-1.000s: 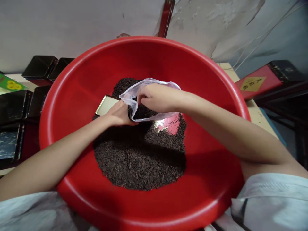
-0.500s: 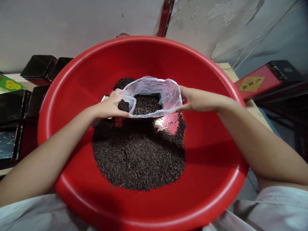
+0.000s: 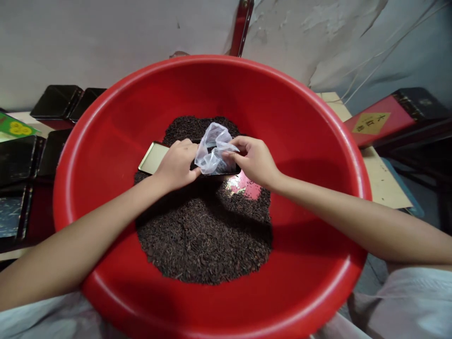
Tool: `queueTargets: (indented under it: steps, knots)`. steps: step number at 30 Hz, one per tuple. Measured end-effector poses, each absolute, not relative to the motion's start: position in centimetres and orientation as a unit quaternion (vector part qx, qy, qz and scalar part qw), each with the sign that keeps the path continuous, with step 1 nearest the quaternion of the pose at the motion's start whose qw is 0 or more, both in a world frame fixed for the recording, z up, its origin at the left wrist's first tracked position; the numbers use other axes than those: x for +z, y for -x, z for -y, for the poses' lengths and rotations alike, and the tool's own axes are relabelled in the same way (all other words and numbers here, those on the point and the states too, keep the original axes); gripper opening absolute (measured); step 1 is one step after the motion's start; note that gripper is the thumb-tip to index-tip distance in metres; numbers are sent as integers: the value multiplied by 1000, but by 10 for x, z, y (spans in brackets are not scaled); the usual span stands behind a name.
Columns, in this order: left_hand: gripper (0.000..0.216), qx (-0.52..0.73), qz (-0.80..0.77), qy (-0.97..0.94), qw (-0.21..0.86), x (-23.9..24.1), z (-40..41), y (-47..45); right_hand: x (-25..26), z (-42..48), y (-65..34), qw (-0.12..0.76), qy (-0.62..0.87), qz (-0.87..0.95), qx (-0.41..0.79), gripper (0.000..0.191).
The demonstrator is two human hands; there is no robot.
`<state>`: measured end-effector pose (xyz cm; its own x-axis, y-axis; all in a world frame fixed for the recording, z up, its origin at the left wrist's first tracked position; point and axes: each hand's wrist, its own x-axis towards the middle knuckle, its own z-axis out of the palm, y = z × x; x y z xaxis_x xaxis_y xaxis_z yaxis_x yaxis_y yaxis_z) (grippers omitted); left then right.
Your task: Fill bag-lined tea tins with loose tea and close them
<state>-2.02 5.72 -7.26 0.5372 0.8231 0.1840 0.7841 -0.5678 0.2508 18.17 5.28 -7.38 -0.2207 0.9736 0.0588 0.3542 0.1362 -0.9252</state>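
A clear plastic bag (image 3: 213, 153) lines a pink and black tin (image 3: 243, 186) in the middle of the basin, its mouth drawn in and crumpled. Some dark loose tea shows through the narrowed opening. My right hand (image 3: 257, 161) pinches the bag's right edge between thumb and fingers. At the bag's left side, my left hand (image 3: 179, 162) is closed on the plastic by the tin's rim, its fingertips partly hidden. A tin lid (image 3: 152, 157), pale inside, lies left of that hand. Dark tea leaves (image 3: 208, 245) are heaped around the tin.
The wide red basin (image 3: 310, 226) surrounds everything I handle. Several dark tins (image 3: 58, 103) stand to the left, beside a green packet (image 3: 16, 125). On the right a red tin (image 3: 377, 117) with a yellow label lies tilted near a wooden board (image 3: 384, 183). A wall rises behind.
Both hands have moved inward, and the wide-open bag mouth is now bunched together. My right hand has shifted left from the bag's far right edge. More of the lid shows.
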Motion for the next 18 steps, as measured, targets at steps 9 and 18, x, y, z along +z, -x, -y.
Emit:
queueTargets:
  steps: [9, 18]
  knots:
    - [16, 184, -491, -845, 104, -86, -47, 7, -85, -33, -170, 373, 434, 650, 500, 28]
    - [15, 289, -468, -829, 105, -86, -49, 11, -89, -36, -176, 327, 414, 791, 310, 43]
